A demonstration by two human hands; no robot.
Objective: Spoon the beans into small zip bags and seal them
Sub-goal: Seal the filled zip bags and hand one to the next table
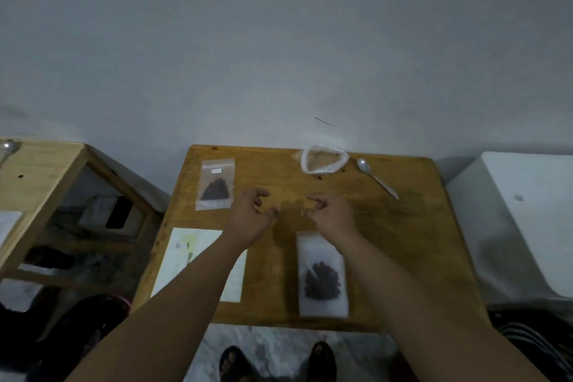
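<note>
Our left hand (pixel 249 214) and right hand (pixel 331 214) hover side by side over the middle of the wooden table (pixel 418 242), fingers loosely curled and grasping nothing we can make out. One zip bag of dark beans (pixel 215 184) lies at the table's upper left and a second bean bag (pixel 322 276) just below our right wrist. Toward the table's far edge sit an open plastic bag (pixel 324 160) and, to its right, a spoon (pixel 376 178).

Head-worn wide view, forward and down over the table (pixel 403 242)
</note>
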